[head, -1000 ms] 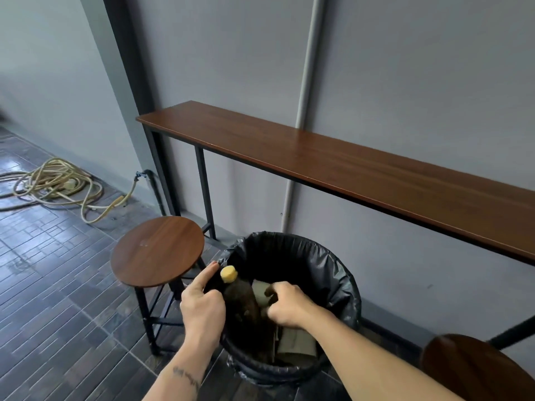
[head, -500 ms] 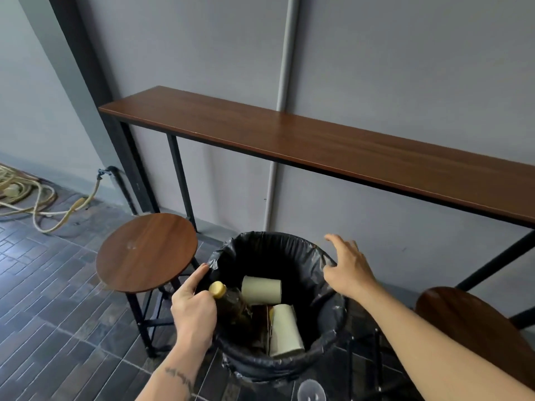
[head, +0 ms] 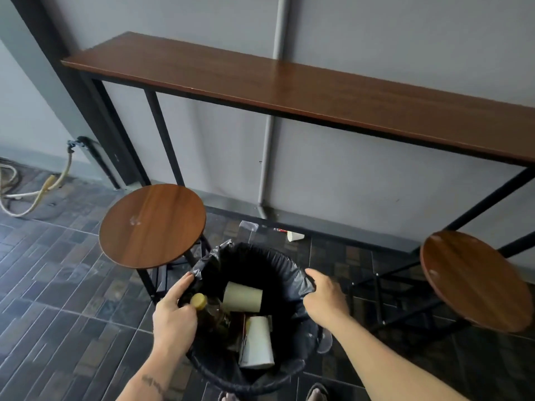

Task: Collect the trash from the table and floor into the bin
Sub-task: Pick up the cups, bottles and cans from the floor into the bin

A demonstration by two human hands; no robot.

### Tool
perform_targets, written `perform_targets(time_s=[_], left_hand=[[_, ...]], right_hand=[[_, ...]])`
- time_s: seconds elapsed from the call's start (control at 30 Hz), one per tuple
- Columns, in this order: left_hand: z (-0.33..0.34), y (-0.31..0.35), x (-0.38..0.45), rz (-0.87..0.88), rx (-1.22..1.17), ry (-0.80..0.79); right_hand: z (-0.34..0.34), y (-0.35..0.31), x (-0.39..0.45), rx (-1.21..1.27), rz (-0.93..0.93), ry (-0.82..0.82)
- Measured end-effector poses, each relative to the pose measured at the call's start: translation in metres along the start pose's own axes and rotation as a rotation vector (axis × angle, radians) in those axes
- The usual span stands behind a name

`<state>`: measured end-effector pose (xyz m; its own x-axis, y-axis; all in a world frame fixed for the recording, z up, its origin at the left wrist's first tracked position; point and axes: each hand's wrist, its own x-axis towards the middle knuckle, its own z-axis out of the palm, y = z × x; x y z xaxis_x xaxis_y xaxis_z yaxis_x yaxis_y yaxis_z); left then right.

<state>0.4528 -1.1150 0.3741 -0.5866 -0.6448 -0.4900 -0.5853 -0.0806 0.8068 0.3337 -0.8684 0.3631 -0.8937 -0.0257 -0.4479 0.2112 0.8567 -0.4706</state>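
A person stands over a black-lined bin at lower centre of the frame, both hands on its rim; the left hand, at lower left of the bin, lies over the edge with thumb and forefinger pinching the plastic liner, its other fingers curled down beside a dark bottle with a yellow cap; whether they touch the bottle cannot be told; the right hand, at the bin's right edge, clamps the liner with fingers pressed together and hooked over the rim, thumb tucked beneath; both forearms reach in from the bottom of the frame, wrists bent downward, elbows out of view. The two-handed grip looks meant to steady or shift the bin rather than drop anything in; neither hand carries trash. Inside, the bottle leans against the left wall, a pale paper cup lies on its side at centre, and a second white cup sits below it among darker scraps. The table across the upper frame shows nothing on its top; trash remains on the floor by the wall just beyond the bin: a small white cup lying on its side, a clear wrapper to its left, and a clear plastic cup hard against the bin's right side; the collecting seems well along but not finished. Round stools flank the bin at left and right.
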Motion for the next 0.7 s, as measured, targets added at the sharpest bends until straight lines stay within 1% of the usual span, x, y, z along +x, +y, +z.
perform_targets(time_s=[0.17, 0.27, 0.5, 0.7], left_hand=[[0.006, -0.035, 0.010, -0.049, 0.098, 0.007], [0.018, -0.055, 0.013, -0.075, 0.114, -0.007], [0.042, -0.085, 0.019, -0.138, 0.119, 0.022], [0.077, -0.096, 0.039, -0.197, 0.108, 0.085]], right_hand=[[0.042, 0.015, -0.016, -0.034, 0.108, 0.032], [0.058, 0.032, -0.021, -0.061, 0.134, 0.040], [0.069, 0.059, -0.012, -0.076, 0.176, -0.031], [0.075, 0.070, 0.032, -0.038, 0.196, -0.109]])
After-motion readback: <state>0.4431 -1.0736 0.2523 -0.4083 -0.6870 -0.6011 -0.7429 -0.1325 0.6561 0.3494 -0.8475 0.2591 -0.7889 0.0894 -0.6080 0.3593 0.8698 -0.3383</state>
